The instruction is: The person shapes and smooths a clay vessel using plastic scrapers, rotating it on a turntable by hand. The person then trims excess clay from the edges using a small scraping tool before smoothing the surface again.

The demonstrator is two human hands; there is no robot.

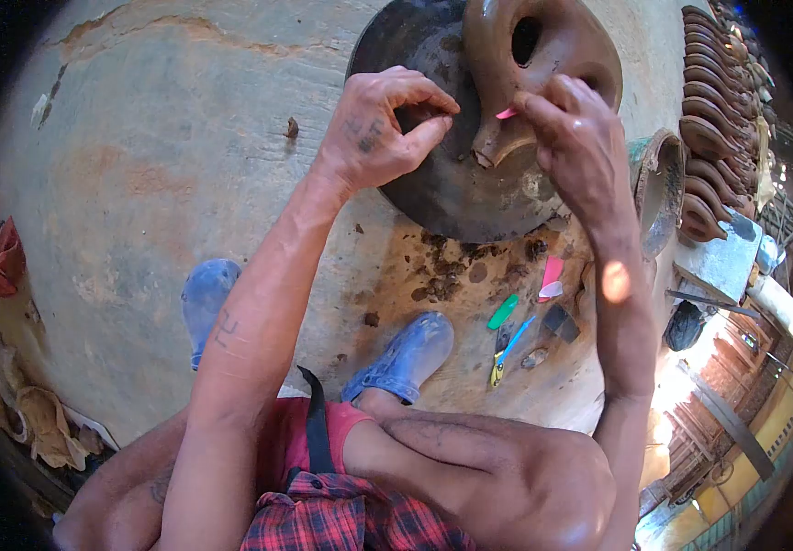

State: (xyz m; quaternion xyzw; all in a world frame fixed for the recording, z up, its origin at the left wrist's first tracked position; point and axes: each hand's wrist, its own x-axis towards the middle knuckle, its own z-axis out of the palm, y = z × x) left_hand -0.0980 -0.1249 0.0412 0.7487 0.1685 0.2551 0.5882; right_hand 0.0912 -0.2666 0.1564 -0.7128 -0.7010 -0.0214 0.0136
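A brown, wet-looking clay piece (pixel 497 92) with a dark oval opening and a narrow broken-looking tip lies on a dark round disc (pixel 442 197). My right hand (pixel 575 138) pinches a small pink scraper (pixel 507 114) over the clay's surface, near the neck. To the left, my left hand (pixel 392 124) is held above the disc with thumb and fingertips pressed together; whatever lies between them, if anything, is too small to make out. It looks apart from the clay piece.
On the floor below the disc lie a green scraper (pixel 503 311), a pink piece (pixel 552 275), a blue stick (pixel 518 338) and dark clay crumbs (pixel 442 275). A round basin (pixel 661 193) stands at right, beside stacked curved clay pieces (pixel 713 92). Blue clogs (pixel 406 356) are on my feet.
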